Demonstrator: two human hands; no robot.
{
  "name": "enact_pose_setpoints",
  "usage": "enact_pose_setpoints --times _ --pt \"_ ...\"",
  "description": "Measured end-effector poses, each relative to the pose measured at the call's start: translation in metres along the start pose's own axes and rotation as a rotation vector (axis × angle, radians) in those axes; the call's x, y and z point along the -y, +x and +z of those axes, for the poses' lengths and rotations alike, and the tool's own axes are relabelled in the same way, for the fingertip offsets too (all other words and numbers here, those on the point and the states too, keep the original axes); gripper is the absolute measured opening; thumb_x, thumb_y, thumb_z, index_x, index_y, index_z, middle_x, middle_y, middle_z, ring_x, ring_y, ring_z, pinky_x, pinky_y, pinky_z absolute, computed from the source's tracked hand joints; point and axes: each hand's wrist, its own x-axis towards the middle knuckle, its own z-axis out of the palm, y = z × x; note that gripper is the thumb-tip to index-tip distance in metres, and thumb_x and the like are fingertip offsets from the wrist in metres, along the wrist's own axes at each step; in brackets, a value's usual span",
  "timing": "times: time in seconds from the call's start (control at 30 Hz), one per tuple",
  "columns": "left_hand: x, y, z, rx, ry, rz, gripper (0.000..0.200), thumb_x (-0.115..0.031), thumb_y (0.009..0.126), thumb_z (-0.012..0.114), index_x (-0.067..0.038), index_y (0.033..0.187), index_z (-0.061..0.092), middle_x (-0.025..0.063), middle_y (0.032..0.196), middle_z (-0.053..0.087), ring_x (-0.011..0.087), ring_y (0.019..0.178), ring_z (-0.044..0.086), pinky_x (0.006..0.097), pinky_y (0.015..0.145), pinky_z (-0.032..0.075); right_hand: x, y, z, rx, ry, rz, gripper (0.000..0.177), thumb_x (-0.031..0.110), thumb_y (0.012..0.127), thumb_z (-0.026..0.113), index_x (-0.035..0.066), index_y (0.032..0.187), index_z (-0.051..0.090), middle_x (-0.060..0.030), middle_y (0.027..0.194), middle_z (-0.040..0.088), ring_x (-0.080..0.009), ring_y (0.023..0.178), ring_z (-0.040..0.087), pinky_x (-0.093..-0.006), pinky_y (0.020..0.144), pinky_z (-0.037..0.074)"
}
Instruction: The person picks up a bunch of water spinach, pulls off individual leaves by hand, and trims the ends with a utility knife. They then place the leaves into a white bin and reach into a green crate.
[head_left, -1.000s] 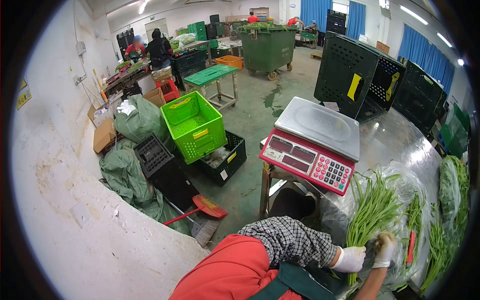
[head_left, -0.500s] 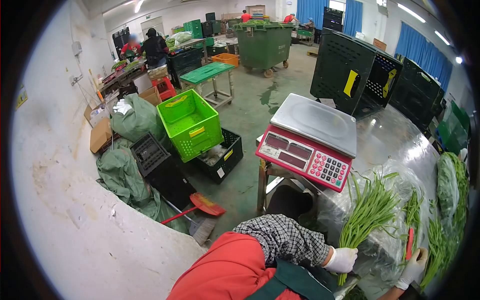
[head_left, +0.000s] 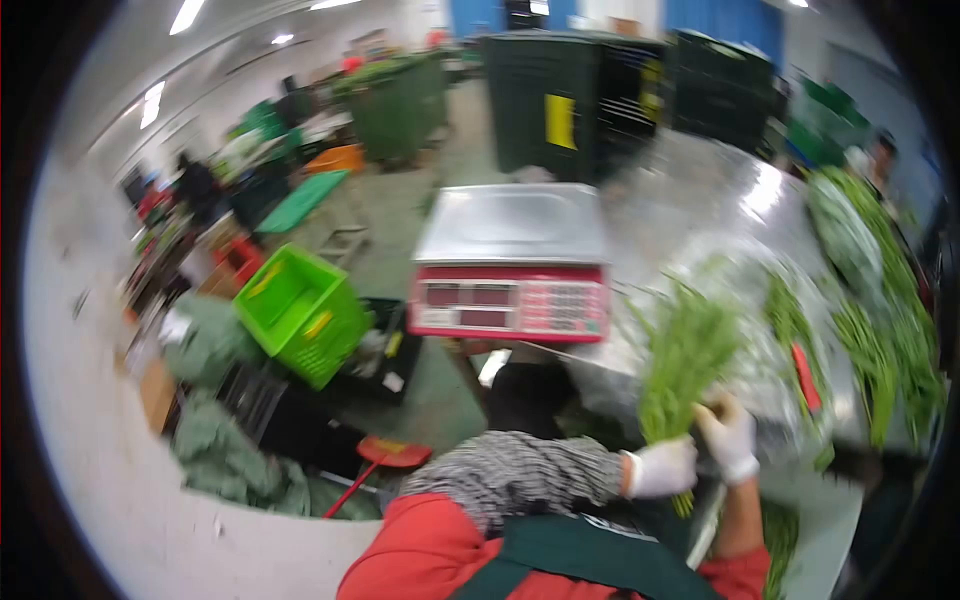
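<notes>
The bunch [head_left: 690,345] stands upright over the near edge of the table [head_left: 715,205], just right of the scale [head_left: 510,265]. The left hand [head_left: 665,468] is closed round its stem ends. The right hand [head_left: 730,435] touches the stems just above, but blur hides whether its fingers are wrapped or only pressed. Handling it well probably calls for a firm low grip, level stem ends, and tops kept off the loose greens [head_left: 880,330] and the red tool [head_left: 805,365] nearby.
</notes>
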Motion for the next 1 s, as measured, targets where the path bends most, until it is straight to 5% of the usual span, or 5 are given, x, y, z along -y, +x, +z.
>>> enact_pose_setpoints --times 0.07,0.43,0.53,0.63,1.0 --pt "0.002 0.002 -0.008 0.1 -0.011 0.008 0.01 -0.019 0.061 0.055 -0.01 0.058 0.057 0.0062 0.067 0.056 0.023 0.074 0.055 0.0321 0.068 0.045 -0.001 0.001 0.008 0.033 -0.235 -0.023 0.028 0.028 0.07 0.068 0.003 0.077 0.06 -0.0163 0.067 0.06 -0.0267 0.059 0.058 -0.0349 0.055 0.046" --pt "0.009 0.01 -0.023 0.156 0.008 0.106 0.013 -0.018 0.066 0.05 -0.007 0.071 0.055 0.0066 0.084 0.058 0.0231 0.093 0.053 0.0428 0.097 0.035 -0.039 -0.006 0.015 -0.063 0.127 0.22 0.025 0.024 0.075 0.061 -0.001 0.078 0.058 -0.0141 0.065 0.058 -0.0235 0.061 0.058 -0.033 0.059 0.045" --pt "0.009 0.01 -0.021 0.159 -0.029 0.105 0.013 -0.017 0.066 0.05 -0.006 0.072 0.055 0.0069 0.083 0.058 0.0232 0.092 0.052 0.0431 0.097 0.035 -0.032 -0.006 0.011 -0.038 0.066 0.236 0.028 0.027 0.075 0.061 -0.001 0.081 0.06 -0.0155 0.07 0.06 -0.0244 0.066 0.06 -0.033 0.063 0.046" --pt "0.009 0.01 -0.02 0.166 -0.035 0.11 0.013 -0.017 0.066 0.05 -0.006 0.072 0.054 0.0071 0.082 0.057 0.0236 0.092 0.052 0.042 0.097 0.036 -0.038 -0.006 0.014 -0.088 0.106 0.17 0.019 0.017 0.076 0.063 -0.001 0.075 0.057 -0.0056 0.063 0.054 -0.0102 0.056 0.049 -0.026 0.053 0.042" --pt "0.009 0.012 -0.019 0.155 -0.053 0.117 0.012 -0.017 0.065 0.051 -0.007 0.071 0.054 0.0078 0.079 0.056 0.0242 0.09 0.053 0.0407 0.094 0.037 -0.034 -0.007 0.012 -0.089 0.116 0.191 0.017 0.014 0.076 0.064 0.0 0.083 0.057 -0.0037 0.065 0.055 -0.0094 0.057 0.05 -0.0249 0.054 0.043"
